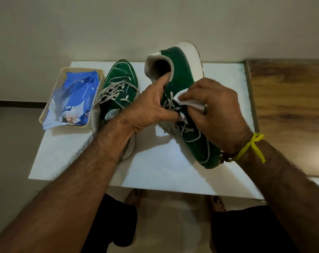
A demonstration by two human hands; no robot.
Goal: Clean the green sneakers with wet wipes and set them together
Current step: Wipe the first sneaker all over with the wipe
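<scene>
— Head view, centre of frame: what on the bench (155, 167)?
— Left hand (151, 106) steadying one green sneaker (180, 79), thumb hooked inside the collar, fingers curled around the tongue and laces; probably tilted up for reach.
— And right hand (217, 114)?
— Fingers pinched on a white wipe (188, 101), pressed to the upper. Glossy green, cream sole.
— Second sneaker (122, 84)?
— Flat, left of centre, beside the tray (45, 114) of wipes (76, 95).

One head-worn wide-angle camera looks steeply down and forward, close over the white table (173, 172). Both forearms enter from the lower corners; the wall fills the upper frame.
</scene>
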